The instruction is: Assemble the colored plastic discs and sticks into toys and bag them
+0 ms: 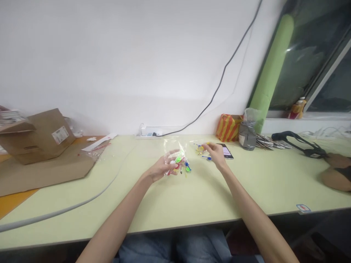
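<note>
My left hand [161,167] grips a clear plastic bag [172,147] above the table. Small bright plastic pieces [178,159] in green, red, yellow and blue show in or against the bag, partly behind my fingers; their exact kind is too small to tell. To the right, my right hand [215,153] is closed in a pinch at a small yellow plastic piece [200,149]. Just below those fingertips lies a blue plastic piece [207,158] on the table. A phone [227,151] with a lit screen rests behind my right hand.
An open cardboard box [41,135] stands on flat cardboard [63,171] at left. A grey cable [90,199] crosses the pale green table [175,212]. A power strip [148,132], striped bag [228,128] and grey container [247,135] line the wall. Another person's arm [336,177] rests at far right.
</note>
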`<state>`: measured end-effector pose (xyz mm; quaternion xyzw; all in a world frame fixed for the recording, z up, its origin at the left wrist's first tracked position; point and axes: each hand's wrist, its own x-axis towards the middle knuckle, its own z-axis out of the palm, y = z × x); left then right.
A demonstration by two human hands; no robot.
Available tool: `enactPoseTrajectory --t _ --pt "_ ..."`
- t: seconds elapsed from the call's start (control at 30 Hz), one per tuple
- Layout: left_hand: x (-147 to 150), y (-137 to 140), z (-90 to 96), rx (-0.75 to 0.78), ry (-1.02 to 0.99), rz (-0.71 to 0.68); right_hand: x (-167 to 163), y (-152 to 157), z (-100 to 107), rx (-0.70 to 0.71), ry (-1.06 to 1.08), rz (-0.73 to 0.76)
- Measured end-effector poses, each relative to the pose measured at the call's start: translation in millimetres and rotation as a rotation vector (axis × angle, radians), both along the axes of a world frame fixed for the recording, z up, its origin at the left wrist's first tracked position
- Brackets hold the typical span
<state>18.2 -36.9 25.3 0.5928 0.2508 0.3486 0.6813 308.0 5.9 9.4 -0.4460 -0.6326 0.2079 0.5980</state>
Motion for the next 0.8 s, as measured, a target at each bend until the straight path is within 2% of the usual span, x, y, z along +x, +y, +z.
enactPoseTrajectory --t 0.07,0.13,0.2,0.3,0.43,0.6,0.7,0.8 --pt "-1.7 0.6 -3.1 -0.021 0.002 -0.004 -13.5 -6.1 15.3 0.076 0.29 0.003" --pt "-1.9 0.4 -7.4 -0.019 0.035 -0.005 -27.1 -11.7 31.8 0.101 0.375 0.073" --pt "-0.8 0.2 -11.9 0.021 0.087 0.013 -39.4 -15.3 47.7 0.109 0.278 0.131" --pt "2.4 0.9 -16.3 0.116 0.124 0.065 -54.0 -15.0 65.4 0.087 -0.007 0.234" --pt "6.1 2.4 -15.4 0.197 0.112 0.106 -69.2 -9.5 74.8 0.019 -0.27 0.404" --pt "11.0 -2.2 -10.2 0.221 0.092 0.093 -82.2 -8.2 82.4 -0.076 -0.183 0.641" --pt "15.2 -6.3 -9.3 0.17 0.095 0.048 -82.0 -7.2 88.2 -0.087 -0.111 0.608" --pt "17.6 -7.3 -10.4 0.151 0.066 0.016 -76.2 -6.4 90.1 -0.133 -0.225 0.635"
